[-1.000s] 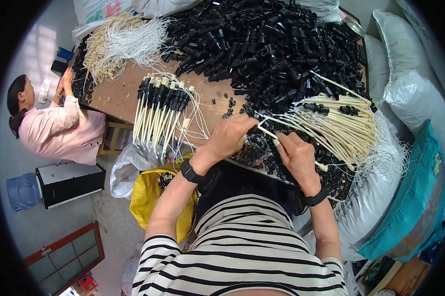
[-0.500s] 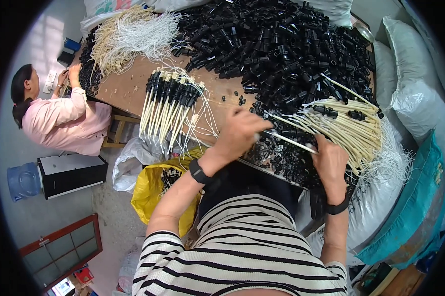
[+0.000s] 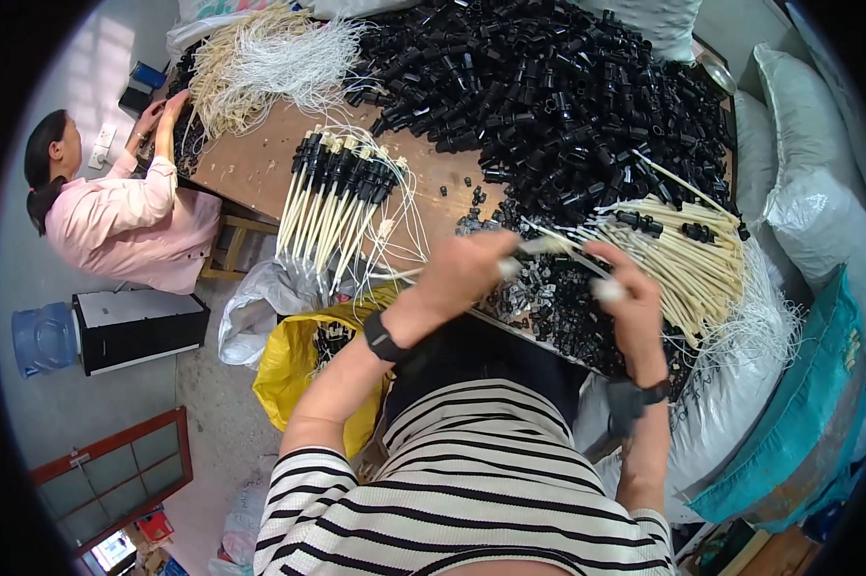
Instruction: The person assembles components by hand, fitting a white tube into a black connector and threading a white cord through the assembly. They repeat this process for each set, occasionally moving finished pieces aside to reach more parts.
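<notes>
My left hand (image 3: 462, 276) is closed around a thin cream cable, whose pale tail (image 3: 399, 275) sticks out to the left of the fist. Between my two hands its light-coloured end (image 3: 545, 247) is smeared by motion. My right hand (image 3: 631, 300) has its fingers curled on a whitish, blurred part of what looks like the same cable. Right beside it lies a bundle of cream cables (image 3: 687, 264), with two black connectors (image 3: 639, 224) on top. Small black parts (image 3: 557, 302) are scattered under my hands.
A large heap of black plastic sleeves (image 3: 557, 86) covers the table's far side. Cables with black connectors (image 3: 342, 187) lie in a row at left, below white strings (image 3: 298, 62). A yellow bag (image 3: 284, 384) hangs at the near edge. Another person (image 3: 126, 211) works at far left.
My hands have shifted, the right one rising a little and its fingers opening from their earlier pinch. The cable between them is now blurred. The person at left has reached farther forward.
</notes>
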